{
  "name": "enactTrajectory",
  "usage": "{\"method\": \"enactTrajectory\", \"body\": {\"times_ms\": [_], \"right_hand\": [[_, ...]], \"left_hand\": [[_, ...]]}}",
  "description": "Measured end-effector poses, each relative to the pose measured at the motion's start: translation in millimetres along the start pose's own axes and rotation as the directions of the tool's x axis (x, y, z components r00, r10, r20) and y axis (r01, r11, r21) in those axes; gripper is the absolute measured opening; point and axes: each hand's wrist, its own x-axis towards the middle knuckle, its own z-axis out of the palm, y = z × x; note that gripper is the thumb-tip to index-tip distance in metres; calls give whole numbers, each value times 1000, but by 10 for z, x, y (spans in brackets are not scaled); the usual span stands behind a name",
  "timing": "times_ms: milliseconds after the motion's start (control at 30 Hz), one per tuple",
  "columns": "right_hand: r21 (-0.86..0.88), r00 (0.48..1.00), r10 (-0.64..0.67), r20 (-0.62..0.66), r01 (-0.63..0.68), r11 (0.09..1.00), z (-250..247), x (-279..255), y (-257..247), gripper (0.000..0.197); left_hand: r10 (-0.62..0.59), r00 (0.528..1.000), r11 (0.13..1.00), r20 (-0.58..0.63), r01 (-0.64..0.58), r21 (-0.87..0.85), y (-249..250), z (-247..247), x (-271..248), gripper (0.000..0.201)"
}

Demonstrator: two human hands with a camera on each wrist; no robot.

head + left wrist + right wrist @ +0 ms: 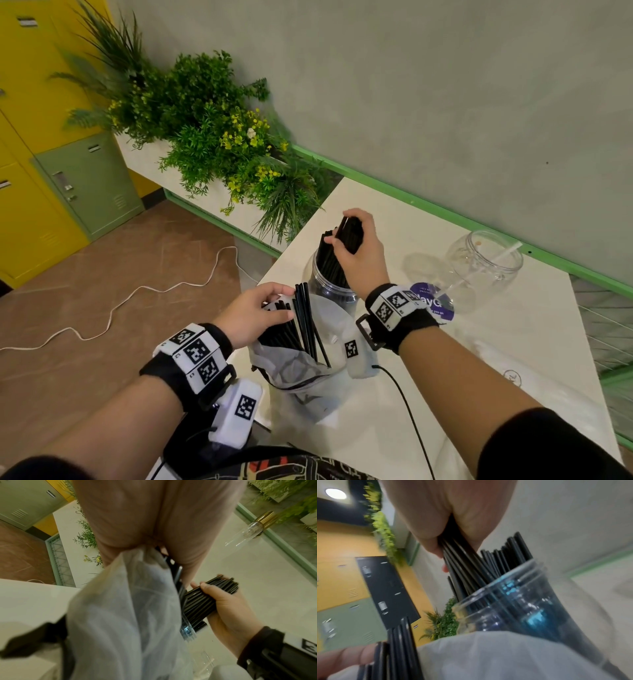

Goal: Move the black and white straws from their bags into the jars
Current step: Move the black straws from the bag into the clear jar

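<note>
My right hand (356, 246) grips a bundle of black straws (347, 234) over the mouth of a clear jar (329, 284); their lower ends are inside it beside other black straws. In the right wrist view the bundle of black straws (462, 555) slants into the jar (513, 609). My left hand (260, 313) pinches the top edge of a translucent white bag (308, 373) in front of the jar, with black straws (301, 325) standing in it. The left wrist view shows the bag (123, 608) hanging from my left hand (154, 520). A second clear jar (483, 270) at the right holds one white straw (479, 270).
A purple round label (435, 303) lies between the jars. A black cable (407, 404) crosses the white table (513, 342). Another translucent bag (513, 380) lies at the right. A planter with green plants (212, 137) stands left of the table, and a white cord (137, 294) trails on the floor.
</note>
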Motion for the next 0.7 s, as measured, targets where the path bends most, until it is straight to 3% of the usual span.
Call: {"method": "enactTrajectory", "body": {"times_ms": [100, 267, 467, 700], "right_hand": [[7, 995, 96, 21, -96, 995, -54, 24, 106, 32], [25, 991, 120, 59, -122, 992, -154, 39, 113, 7], [-64, 998, -20, 64, 24, 998, -242, -47, 101, 43], [-264, 986, -160, 50, 168, 950, -314, -234, 214, 29]], "left_hand": [[-1, 1000, 1000, -3, 1, 9, 11, -3, -5, 32], [-3, 1000, 1000, 3, 3, 2, -3, -5, 7, 32], [2, 1000, 1000, 2, -2, -1, 3, 1, 10, 32], [-14, 1000, 1000, 14, 14, -18, -33, -22, -1, 31]]}}
